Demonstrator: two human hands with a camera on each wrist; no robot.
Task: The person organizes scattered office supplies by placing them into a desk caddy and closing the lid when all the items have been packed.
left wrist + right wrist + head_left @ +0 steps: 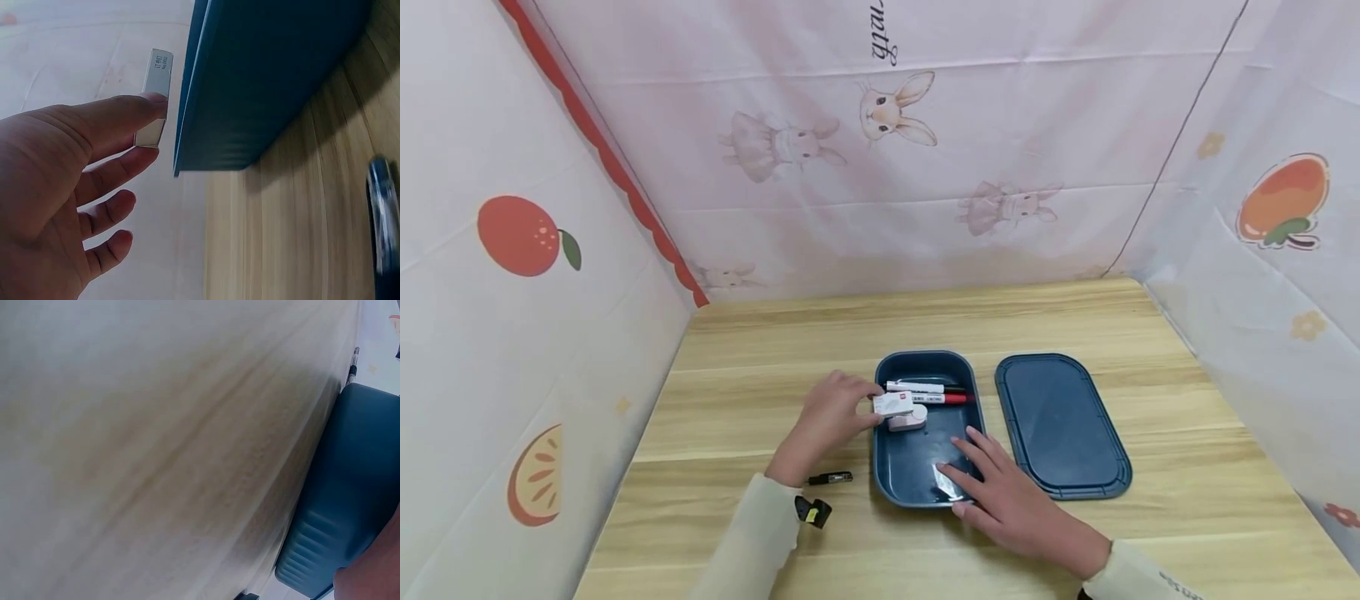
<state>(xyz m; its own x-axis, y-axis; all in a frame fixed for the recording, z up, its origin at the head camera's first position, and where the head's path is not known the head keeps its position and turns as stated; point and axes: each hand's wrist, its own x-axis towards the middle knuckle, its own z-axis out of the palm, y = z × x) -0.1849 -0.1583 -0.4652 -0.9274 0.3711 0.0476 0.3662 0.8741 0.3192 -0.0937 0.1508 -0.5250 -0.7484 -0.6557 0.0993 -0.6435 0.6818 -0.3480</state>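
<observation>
In the head view, my left hand (pixel 829 417) pinches a small white staple box (pixel 892 404) between thumb and fingers at the left rim of a blue plastic box (pixel 917 500). The left wrist view shows printing on the end of the staple box (pixel 153 128), while the other fingers are loosely bent. My right hand (pixel 1007 500) rests over the near right corner of the blue box, fingers stretched inside the rim. Inside the box are a small white stapler (pixel 908 418), a marker with a red cap (pixel 951 399) and a white pen with a black end (pixel 917 387).
A blue lid (pixel 1063 425) lies flat on the wooden table (pixel 775 350), right of the box. A black pen (pixel 831 478) lies left of the box, partly hidden by my left wrist. Printed fabric (pixel 820 242) hangs around the table.
</observation>
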